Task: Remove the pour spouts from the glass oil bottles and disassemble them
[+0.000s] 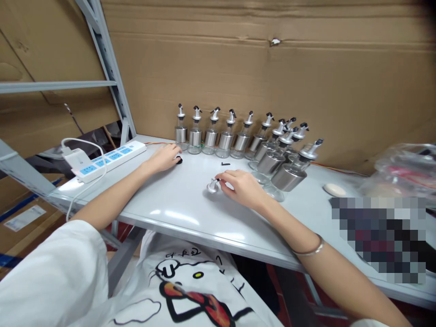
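My right hand (243, 186) pinches a silver pourer spout (213, 186) by its black-tipped end, just at the tabletop, with its round cap facing down. My left hand (164, 157) rests low on the table further left, fingers curled at a small black round piece (179, 160). A small black L-shaped piece (225, 164) lies between and beyond the hands. Behind them stands a row of glass oil bottles (210, 136) with steel sleeves and silver pourer tops. More bottles (289, 177) are clustered beside my right hand, some partly hidden by others.
A white power strip (116, 156) with a plugged-in charger (77, 160) and cable lies at the left edge. On the right are a white oval object (334, 189), clear plastic bags (402, 172) and a pixelated area. Cardboard (204, 59) stands behind the table.
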A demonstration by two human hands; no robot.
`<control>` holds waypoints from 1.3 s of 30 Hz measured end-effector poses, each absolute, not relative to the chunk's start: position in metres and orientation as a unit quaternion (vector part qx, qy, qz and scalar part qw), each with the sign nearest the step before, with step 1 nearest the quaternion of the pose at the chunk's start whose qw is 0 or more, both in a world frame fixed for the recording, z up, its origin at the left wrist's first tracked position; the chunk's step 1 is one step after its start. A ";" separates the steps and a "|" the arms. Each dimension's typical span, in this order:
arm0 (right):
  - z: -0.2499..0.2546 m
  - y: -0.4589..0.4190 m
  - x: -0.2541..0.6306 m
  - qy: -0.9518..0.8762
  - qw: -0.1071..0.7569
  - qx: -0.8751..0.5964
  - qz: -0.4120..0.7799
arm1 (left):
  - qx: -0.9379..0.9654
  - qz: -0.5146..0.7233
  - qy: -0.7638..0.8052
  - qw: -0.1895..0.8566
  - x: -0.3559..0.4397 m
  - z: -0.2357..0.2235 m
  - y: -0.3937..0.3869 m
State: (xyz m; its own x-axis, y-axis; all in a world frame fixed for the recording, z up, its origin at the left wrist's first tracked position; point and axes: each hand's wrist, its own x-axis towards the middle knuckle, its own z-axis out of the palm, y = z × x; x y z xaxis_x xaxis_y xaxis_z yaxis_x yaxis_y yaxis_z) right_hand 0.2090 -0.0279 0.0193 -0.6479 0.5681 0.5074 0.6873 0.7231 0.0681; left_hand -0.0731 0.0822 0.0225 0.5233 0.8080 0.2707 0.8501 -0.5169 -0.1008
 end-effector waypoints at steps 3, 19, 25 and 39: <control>0.019 -0.029 0.208 -0.901 0.219 -0.354 -0.121 | -0.869 -0.058 -0.478 0.114 -0.074 0.021 0.082; 0.023 -0.034 0.203 -0.895 0.161 -0.405 -0.097 | -0.891 -0.053 -0.449 0.040 -0.066 0.024 0.077; 0.026 -0.037 0.200 -0.887 0.140 -0.437 -0.056 | -0.914 -0.125 -0.380 -0.072 -0.059 0.025 0.070; 0.034 -0.040 0.200 -0.857 0.118 -0.502 0.007 | -0.849 -0.238 -0.326 -0.339 -0.033 0.020 0.042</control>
State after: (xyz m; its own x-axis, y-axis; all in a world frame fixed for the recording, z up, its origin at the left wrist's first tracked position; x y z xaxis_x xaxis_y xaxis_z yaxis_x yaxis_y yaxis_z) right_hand 0.1999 -0.0396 0.0336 -0.4673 0.8623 0.1951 0.8590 0.4950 -0.1304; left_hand -0.0326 0.0421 0.0201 0.6734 0.7161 0.1837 0.3926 -0.5569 0.7319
